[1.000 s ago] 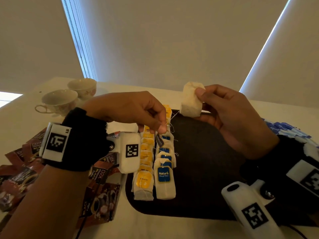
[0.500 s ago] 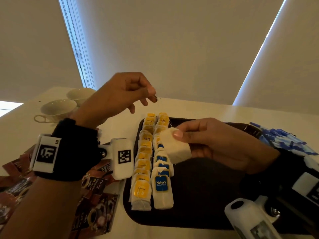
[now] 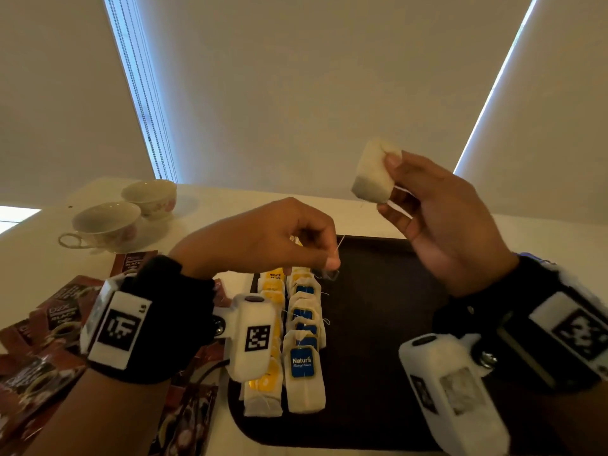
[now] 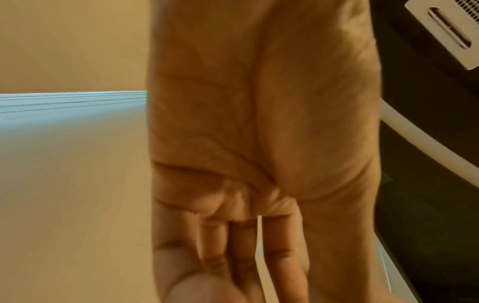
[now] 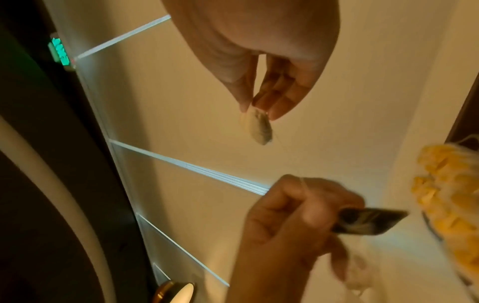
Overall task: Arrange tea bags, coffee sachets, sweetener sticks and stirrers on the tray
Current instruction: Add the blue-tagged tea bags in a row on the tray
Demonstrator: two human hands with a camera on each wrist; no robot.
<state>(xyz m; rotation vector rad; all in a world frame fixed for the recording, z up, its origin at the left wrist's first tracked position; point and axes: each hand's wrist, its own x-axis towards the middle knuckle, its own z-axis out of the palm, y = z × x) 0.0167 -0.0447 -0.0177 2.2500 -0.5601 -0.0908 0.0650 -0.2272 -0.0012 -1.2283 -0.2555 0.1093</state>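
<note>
The right hand (image 3: 441, 222) pinched a white paper tea bag (image 3: 375, 174) above the dark oval tray (image 3: 378, 324); the left hand (image 3: 263, 238) pinched its string tag (image 5: 368, 222) over the tray's far edge.

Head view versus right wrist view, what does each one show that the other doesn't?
Only the head view shows the tray, the blue-tagged row, two cups and the coffee sachets. Only the right wrist view shows the dark tag clearly. Both show the right hand pinching the tea bag and the left hand pinching its string.
</note>
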